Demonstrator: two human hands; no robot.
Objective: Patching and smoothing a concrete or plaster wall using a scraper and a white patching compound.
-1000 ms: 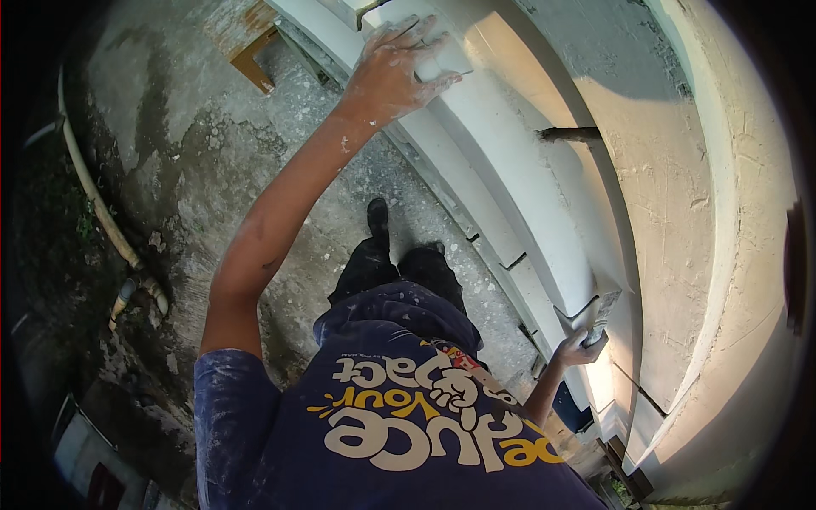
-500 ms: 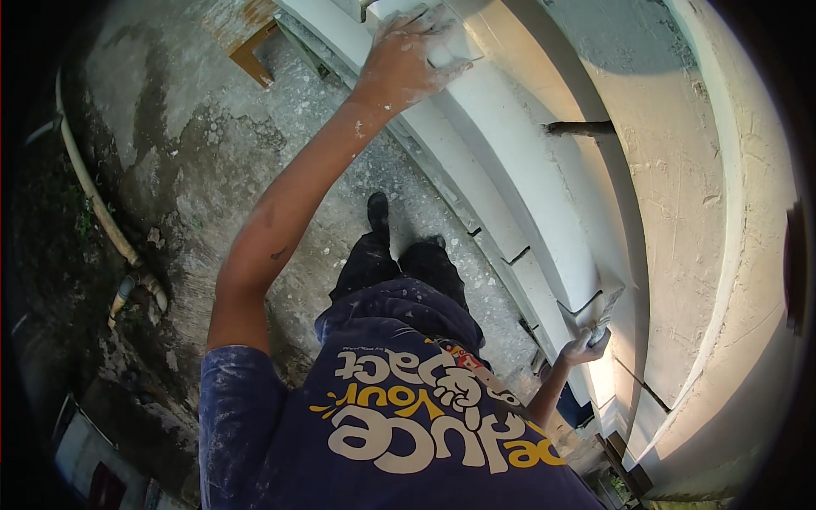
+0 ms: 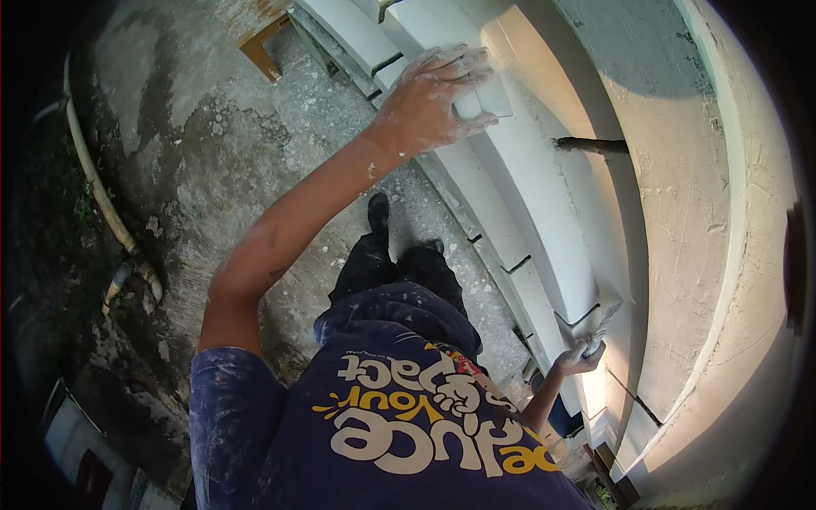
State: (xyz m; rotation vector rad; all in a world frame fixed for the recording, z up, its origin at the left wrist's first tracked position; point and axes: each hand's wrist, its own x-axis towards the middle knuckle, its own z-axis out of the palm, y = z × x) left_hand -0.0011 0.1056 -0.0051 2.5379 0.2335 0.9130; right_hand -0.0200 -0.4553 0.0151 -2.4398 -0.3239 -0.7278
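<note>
Left grip (image 3: 435, 100): your fingers lay along one side of a pale squarish pad (image 3: 495, 98) and your thumb along the other, holding it between them.
Pad's place: it rested against the white moulding (image 3: 540, 212), well apart from your other hand.
Right grip (image 3: 579, 361): your fingers were closed around a flat smeared tool (image 3: 603, 325), whose exact kind you could not tell.
Tool's place: it stood up from your fist by the moulding's near end; contact there was unclear.
Jutting piece: a dark stick (image 3: 592, 145) stuck out beside the moulding, between your two hands along its length.
Dust: white smears marked your left hand and the left sleeve (image 3: 234, 391) of your navy T-shirt (image 3: 297, 442).
Underfoot: your black shoe (image 3: 378, 212) stood on a stained concrete floor (image 3: 255, 170).
</note>
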